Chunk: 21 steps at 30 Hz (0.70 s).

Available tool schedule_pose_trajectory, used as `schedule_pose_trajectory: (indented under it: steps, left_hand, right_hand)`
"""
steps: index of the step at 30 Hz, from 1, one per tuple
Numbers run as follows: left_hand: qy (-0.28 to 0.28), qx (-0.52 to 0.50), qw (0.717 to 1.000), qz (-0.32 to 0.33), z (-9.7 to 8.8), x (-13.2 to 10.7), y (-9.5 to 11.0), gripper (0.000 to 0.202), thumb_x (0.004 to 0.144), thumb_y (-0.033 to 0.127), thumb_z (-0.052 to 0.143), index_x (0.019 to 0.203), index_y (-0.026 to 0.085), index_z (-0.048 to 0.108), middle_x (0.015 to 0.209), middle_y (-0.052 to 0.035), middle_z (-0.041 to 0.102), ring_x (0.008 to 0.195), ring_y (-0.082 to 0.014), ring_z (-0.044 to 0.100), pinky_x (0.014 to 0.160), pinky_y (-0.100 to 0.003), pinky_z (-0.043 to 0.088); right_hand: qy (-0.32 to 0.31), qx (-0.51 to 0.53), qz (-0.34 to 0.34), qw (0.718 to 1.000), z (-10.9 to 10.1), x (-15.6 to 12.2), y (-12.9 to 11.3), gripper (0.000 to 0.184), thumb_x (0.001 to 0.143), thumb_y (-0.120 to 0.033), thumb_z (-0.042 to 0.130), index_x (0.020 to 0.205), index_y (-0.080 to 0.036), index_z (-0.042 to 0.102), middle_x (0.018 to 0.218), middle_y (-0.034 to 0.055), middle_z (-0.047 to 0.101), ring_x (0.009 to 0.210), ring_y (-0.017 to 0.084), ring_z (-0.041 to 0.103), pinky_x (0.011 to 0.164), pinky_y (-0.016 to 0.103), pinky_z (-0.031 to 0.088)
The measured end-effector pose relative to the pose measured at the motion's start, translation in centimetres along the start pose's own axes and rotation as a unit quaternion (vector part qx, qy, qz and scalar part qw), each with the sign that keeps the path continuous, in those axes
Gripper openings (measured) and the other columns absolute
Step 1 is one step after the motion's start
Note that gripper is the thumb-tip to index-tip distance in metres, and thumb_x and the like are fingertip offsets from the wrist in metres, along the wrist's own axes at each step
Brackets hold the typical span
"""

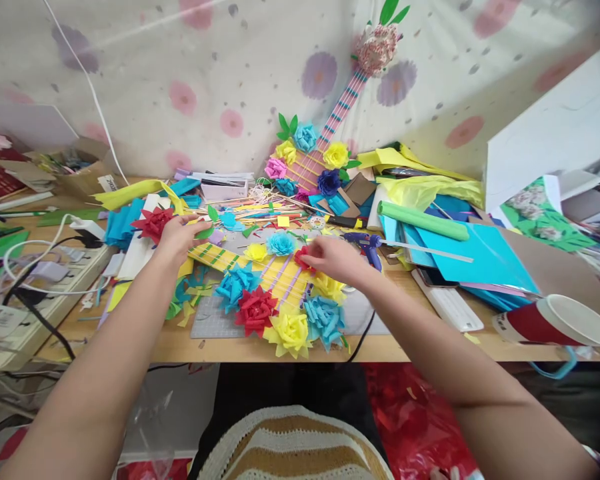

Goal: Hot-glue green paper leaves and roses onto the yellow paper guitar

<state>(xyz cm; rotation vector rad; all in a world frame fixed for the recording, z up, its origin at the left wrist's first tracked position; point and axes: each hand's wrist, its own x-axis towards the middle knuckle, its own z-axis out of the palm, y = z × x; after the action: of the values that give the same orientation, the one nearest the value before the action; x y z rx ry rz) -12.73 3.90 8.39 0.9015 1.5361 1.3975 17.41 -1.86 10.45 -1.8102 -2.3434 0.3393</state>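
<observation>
A yellow paper guitar (282, 285) lies on the desk, with purple and green strips across it and paper flowers around its body. At its neck end, beside a large red paper flower (154, 224) and a green leaf, my left hand (181, 235) grips the head of the guitar; part of the grip is hidden. My right hand (333, 259) pinches a small red paper flower (305, 259) at the body's right edge. Blue flowers (238, 287), a bigger red flower (257, 311) and a yellow flower (289, 331) border the near side.
A blue glue gun (369, 248) stands just beyond my right hand. A grey cutting mat (211, 319) lies underneath. Power strips (45, 300) with cables crowd the left, and a red-and-white paper cup (545, 320) lies tilted at right. A finished pink flower guitar (341, 110) leans behind.
</observation>
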Motion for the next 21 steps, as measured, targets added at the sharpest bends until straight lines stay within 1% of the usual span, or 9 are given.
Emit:
schedule_pose_trajectory:
  steps: [2,4,6,7,8,11,15,18,21]
  left_hand:
    - [0.006,-0.008,1.000,0.004,-0.3,0.1,0.8,0.034,0.057,0.007,0.073,0.084,0.013,0.054,0.077,-0.0012,0.061,0.063,-0.0098,0.060,0.055,-0.023,0.052]
    - [0.020,-0.016,1.000,0.005,-0.9,0.1,1.7,0.031,0.060,0.004,0.069,0.084,0.013,0.053,0.076,-0.0008,0.061,0.061,-0.0094,0.059,0.055,-0.024,0.052]
    - [0.038,-0.023,0.999,0.007,-1.6,0.0,2.7,0.029,0.061,0.001,0.067,0.083,0.012,0.052,0.074,0.0002,0.059,0.061,-0.0096,0.059,0.055,-0.024,0.052]
    - [0.045,-0.025,0.999,0.009,-2.0,0.0,3.0,0.029,0.061,0.001,0.067,0.083,0.012,0.051,0.073,0.0006,0.059,0.061,-0.0099,0.059,0.054,-0.025,0.053]
    - [0.048,-0.027,0.998,0.011,-2.4,0.0,3.3,0.028,0.062,0.001,0.067,0.082,0.012,0.051,0.072,0.0008,0.058,0.061,-0.0101,0.059,0.054,-0.025,0.053]
    - [0.050,-0.029,0.998,0.008,-3.4,-0.1,3.6,0.024,0.063,0.002,0.066,0.079,0.012,0.051,0.069,0.0007,0.057,0.059,-0.0110,0.059,0.051,-0.024,0.052]
    - [0.050,-0.037,0.998,-0.006,-4.2,-0.1,3.6,0.023,0.063,0.002,0.066,0.080,0.011,0.053,0.067,0.0004,0.058,0.060,-0.0117,0.060,0.050,-0.022,0.051]
    - [0.028,-0.066,0.997,-0.004,-4.7,-0.1,4.4,0.020,0.065,0.002,0.064,0.081,0.011,0.055,0.068,0.0006,0.059,0.060,-0.0101,0.060,0.050,-0.020,0.051]
    - [0.008,-0.116,0.993,0.008,-5.2,-0.2,5.9,0.013,0.069,0.003,0.059,0.079,0.010,0.057,0.066,0.0010,0.060,0.059,-0.0072,0.059,0.051,-0.016,0.050]
  right_hand:
    - [0.013,0.020,-0.098,0.995,0.7,2.7,-4.3,0.023,0.081,-0.039,0.053,0.088,-0.019,0.059,0.092,0.0057,0.067,0.082,0.017,0.060,0.067,0.026,0.041]
    - [-0.005,0.015,-0.175,0.984,2.0,5.3,-8.1,0.029,0.082,-0.041,0.053,0.096,-0.017,0.061,0.100,0.0078,0.066,0.091,0.019,0.060,0.075,0.028,0.044]
    - [-0.030,-0.019,-0.220,0.975,3.4,7.2,-11.0,0.038,0.080,-0.045,0.057,0.102,-0.014,0.061,0.107,0.0125,0.064,0.100,0.024,0.059,0.079,0.031,0.046]
    - [-0.047,-0.037,-0.227,0.972,4.1,7.9,-12.2,0.045,0.077,-0.049,0.059,0.103,-0.012,0.061,0.108,0.0149,0.064,0.100,0.025,0.059,0.079,0.032,0.047]
    - [-0.069,-0.054,-0.217,0.972,4.7,8.5,-13.1,0.051,0.075,-0.053,0.060,0.103,-0.010,0.061,0.108,0.0169,0.064,0.098,0.027,0.060,0.078,0.034,0.048]
    - [-0.123,-0.092,-0.185,0.971,6.2,9.3,-14.9,0.056,0.068,-0.054,0.066,0.103,-0.010,0.063,0.107,0.0185,0.065,0.097,0.029,0.062,0.076,0.037,0.051]
    - [-0.147,-0.123,-0.182,0.965,7.0,9.6,-15.7,0.049,0.068,-0.043,0.068,0.104,-0.011,0.064,0.104,0.0174,0.067,0.096,0.028,0.063,0.076,0.036,0.052]
    - [-0.148,-0.128,-0.179,0.964,6.4,9.9,-16.1,0.047,0.068,-0.041,0.066,0.104,-0.010,0.064,0.100,0.0175,0.068,0.094,0.029,0.064,0.075,0.036,0.053]
    - [-0.126,-0.128,-0.194,0.964,5.0,10.3,-16.7,0.051,0.066,-0.043,0.066,0.105,-0.010,0.064,0.101,0.0182,0.067,0.095,0.030,0.063,0.076,0.036,0.053]
